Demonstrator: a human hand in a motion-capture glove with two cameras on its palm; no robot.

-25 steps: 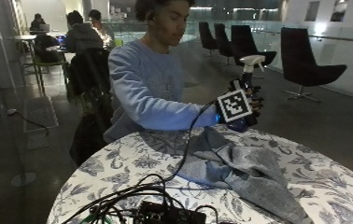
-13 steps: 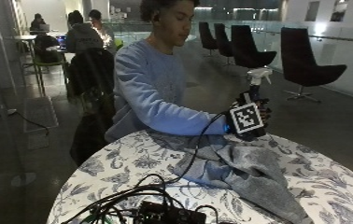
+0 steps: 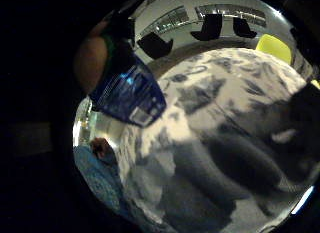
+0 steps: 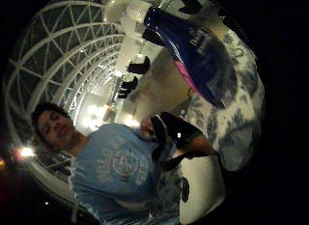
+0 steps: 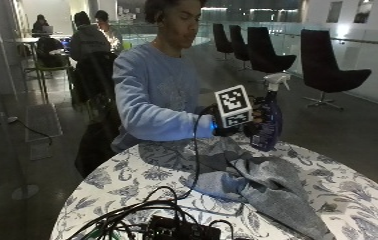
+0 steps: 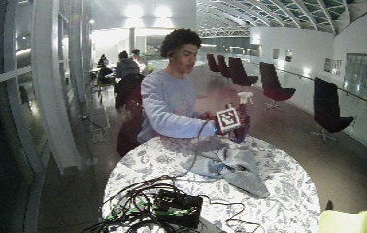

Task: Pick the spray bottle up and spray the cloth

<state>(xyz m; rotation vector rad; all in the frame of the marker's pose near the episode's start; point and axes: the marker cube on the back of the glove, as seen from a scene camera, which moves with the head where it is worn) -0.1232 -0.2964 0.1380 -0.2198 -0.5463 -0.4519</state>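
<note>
A purple spray bottle (image 5: 269,125) with a white trigger head stands nearly upright at the table's far edge, gripped round its body by the black-gloved right hand (image 5: 254,120). Its base is level with the tabletop, just past the far edge of the cloth; I cannot tell whether it touches. The grey cloth (image 5: 255,180) lies crumpled across the middle of the table, below and in front of the bottle. The wide outside view shows the same: bottle (image 6: 240,130), hand (image 6: 225,127), cloth (image 6: 232,165). Close to the palm, the bottle's blue label (image 3: 130,95) hangs above the cloth (image 3: 225,168); the bottle (image 4: 198,51) shows again in the thumb side view.
The round table (image 5: 349,190) has a floral cover. A black box with a tangle of cables (image 5: 176,227) sits at the near edge. Black chairs (image 5: 329,70) stand on the floor behind. A yellow-green seat (image 6: 358,218) is beside the table's right.
The hand has come down with the bottle, from chest height to just above the tabletop, and shifted slightly right. The cloth has not moved.
</note>
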